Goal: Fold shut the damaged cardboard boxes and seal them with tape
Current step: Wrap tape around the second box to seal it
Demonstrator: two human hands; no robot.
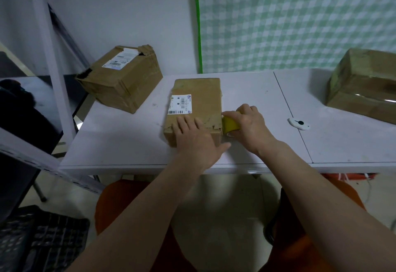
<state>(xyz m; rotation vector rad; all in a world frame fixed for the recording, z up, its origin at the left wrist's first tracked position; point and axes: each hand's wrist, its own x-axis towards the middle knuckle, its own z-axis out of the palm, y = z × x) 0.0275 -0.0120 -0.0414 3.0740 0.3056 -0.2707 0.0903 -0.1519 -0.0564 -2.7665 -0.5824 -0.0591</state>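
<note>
Black plastic, a gridded crate (42, 239), fills the lower left corner on the floor, and above it a pale metal rack post (53, 74) slants up past the table's left end. On the white table (120, 143) we see a torn cardboard box (122, 79) at the far left corner, its top flaps ragged and a shipping label stuck on its upper face. Near the middle lies the flat box (196, 106) we are working on, flaps down, with a white barcode label (180, 104) on top and a ripped strip along its near edge. Our left hand (192, 136) lies flat on that near end, fingers straight and spread, pressing the top down. Just to the right, our right hand (248, 124) is curled around a yellow tape roll (230, 124), held against the box's right side at the near corner. Further right a small white object with a black spot (298, 123) rests on the table, well apart from the hands. At the far right a third box (362, 87) sits, partly wrapped in glossy clear tape. Behind it hangs a green checked cloth (300, 19).
</note>
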